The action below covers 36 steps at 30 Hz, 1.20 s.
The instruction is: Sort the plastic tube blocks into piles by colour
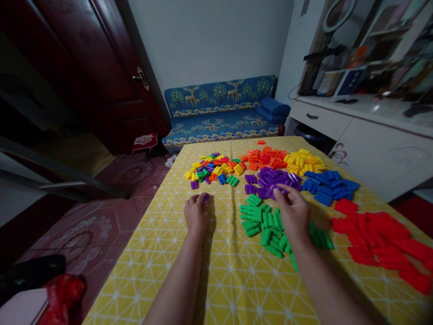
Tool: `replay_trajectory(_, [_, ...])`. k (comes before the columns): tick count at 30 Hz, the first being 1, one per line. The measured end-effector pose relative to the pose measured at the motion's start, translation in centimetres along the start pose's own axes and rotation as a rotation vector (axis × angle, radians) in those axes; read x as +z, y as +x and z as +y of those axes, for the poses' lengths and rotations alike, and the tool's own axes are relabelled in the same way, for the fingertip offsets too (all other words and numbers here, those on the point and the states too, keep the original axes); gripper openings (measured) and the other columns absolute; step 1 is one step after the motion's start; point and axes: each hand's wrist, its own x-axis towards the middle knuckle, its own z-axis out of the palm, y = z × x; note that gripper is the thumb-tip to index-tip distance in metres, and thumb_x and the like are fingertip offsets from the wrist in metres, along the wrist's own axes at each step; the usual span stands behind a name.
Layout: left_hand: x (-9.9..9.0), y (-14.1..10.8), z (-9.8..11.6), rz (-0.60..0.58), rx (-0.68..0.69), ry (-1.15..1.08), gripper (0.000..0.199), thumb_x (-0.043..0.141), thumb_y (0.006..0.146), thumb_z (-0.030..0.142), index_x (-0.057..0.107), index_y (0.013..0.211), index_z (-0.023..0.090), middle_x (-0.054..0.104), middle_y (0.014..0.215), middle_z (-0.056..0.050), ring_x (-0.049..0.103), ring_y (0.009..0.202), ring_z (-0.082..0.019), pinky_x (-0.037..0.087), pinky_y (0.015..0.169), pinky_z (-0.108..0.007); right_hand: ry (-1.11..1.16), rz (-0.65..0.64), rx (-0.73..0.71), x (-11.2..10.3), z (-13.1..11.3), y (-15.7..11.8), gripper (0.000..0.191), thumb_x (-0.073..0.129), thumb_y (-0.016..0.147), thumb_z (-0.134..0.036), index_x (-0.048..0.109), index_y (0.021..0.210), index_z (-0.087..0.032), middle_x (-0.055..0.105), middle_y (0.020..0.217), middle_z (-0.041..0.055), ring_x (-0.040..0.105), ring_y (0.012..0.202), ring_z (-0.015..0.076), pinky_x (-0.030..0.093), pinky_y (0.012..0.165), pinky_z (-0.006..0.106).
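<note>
My left hand [196,212] is closed around a purple plastic block [206,197], low over the yellow tablecloth and nearer me than the mixed heap. With thumb and fingers pinched, my right hand [293,208] holds another purple block [276,191] at the front of the purple pile [267,177]. Green blocks [254,213] lie below and around the right wrist, which hides some of them. The mixed-colour heap [216,168] sits beyond my left hand, with purple, blue and green pieces along its near edge.
Orange [264,158], yellow [304,161], blue [329,185] and red piles [382,239] of blocks spread over the table [162,266] at the back and right. A blue patterned sofa [219,108] stands behind it, a white cabinet [382,149] to the right and a dark red door [101,67] to the left.
</note>
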Motion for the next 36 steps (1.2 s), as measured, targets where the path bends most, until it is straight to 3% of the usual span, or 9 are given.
replay_trajectory(3, [0.2,0.0,0.3,-0.067,-0.002,-0.189,0.021,0.065,0.080,0.026,0.077,0.098,0.028,0.067,0.098,-0.010,0.054,0.100,-0.029,0.036,0.098,-0.040,0.109,0.082,0.100,-0.8,2.6,4.9,0.039,0.066,0.075,-0.041,0.070,0.103,-0.013,0.069,0.084,0.0077,0.063,0.068,0.0178,0.049,0.059,0.029])
replay_trajectory(7, [0.4,0.0,0.4,-0.109,-0.028,-0.285,0.019,0.067,0.079,0.028,0.076,0.096,0.027,0.069,0.097,-0.009,0.057,0.100,-0.029,0.039,0.096,-0.039,0.036,-0.002,0.158,-1.2,4.1,7.9,0.039,0.066,0.070,-0.031,0.069,0.105,-0.014,0.069,0.091,0.0089,0.064,0.066,0.0180,0.051,0.058,0.031])
replay_trajectory(11, [0.6,-0.4,1.3,-0.202,-0.091,-0.363,0.014,0.069,0.079,0.033,0.075,0.088,0.024,0.072,0.086,-0.008,0.062,0.087,-0.026,0.045,0.086,-0.035,-0.153,0.014,-0.131,0.0,1.7,4.7,0.036,0.062,0.075,-0.027,0.068,0.109,-0.017,0.063,0.116,0.0132,0.064,0.078,0.0186,0.054,0.074,0.036])
replay_trajectory(17, [0.8,-2.0,4.2,-0.486,-0.158,-0.720,0.025,0.074,0.076,0.039,0.075,0.080,0.015,0.072,0.077,-0.007,0.063,0.072,-0.019,0.048,0.073,-0.029,-0.100,-0.464,-0.259,4.4,-3.4,-5.8,0.028,0.058,0.086,-0.025,0.066,0.113,-0.021,0.066,0.112,0.0092,0.065,0.087,0.0204,0.055,0.082,0.037])
replay_trajectory(20, [0.7,-2.3,4.5,-0.535,-0.194,-0.821,0.029,0.082,0.068,0.041,0.074,0.076,0.013,0.071,0.072,-0.006,0.062,0.066,-0.016,0.048,0.070,-0.027,-0.100,-0.507,-0.306,5.5,-4.0,-8.5,0.028,0.056,0.088,-0.019,0.066,0.114,-0.026,0.066,0.111,0.0071,0.063,0.103,0.0225,0.052,0.091,0.037])
replay_trajectory(28, [0.9,-2.2,3.8,-0.505,-0.233,-0.885,0.030,0.084,0.066,0.039,0.072,0.078,0.014,0.069,0.069,-0.003,0.061,0.061,-0.012,0.046,0.065,-0.024,-0.255,-0.435,-0.257,4.9,-3.1,-8.3,0.029,0.060,0.088,-0.031,0.064,0.115,-0.021,0.069,0.108,0.0100,0.066,0.097,0.0269,0.053,0.083,0.040])
replay_trajectory(33, [0.9,-2.0,4.1,-0.483,-0.185,-0.798,0.033,0.076,0.073,0.046,0.069,0.072,0.013,0.060,0.059,0.000,0.052,0.055,-0.010,0.041,0.058,-0.022,-0.119,-0.461,-0.185,4.8,-2.5,-7.6,0.022,0.060,0.086,-0.029,0.067,0.105,-0.020,0.072,0.101,0.0085,0.067,0.087,0.0226,0.054,0.075,0.034])
replay_trajectory(36, [1.0,-2.0,4.1,-0.465,-0.169,-0.705,0.036,0.068,0.080,0.048,0.067,0.068,0.014,0.059,0.058,0.000,0.051,0.055,-0.011,0.040,0.057,-0.022,-0.066,-0.449,-0.130,4.3,-1.7,-5.4,0.025,0.059,0.086,-0.031,0.067,0.106,-0.019,0.073,0.097,0.0082,0.067,0.078,0.0201,0.054,0.070,0.032])
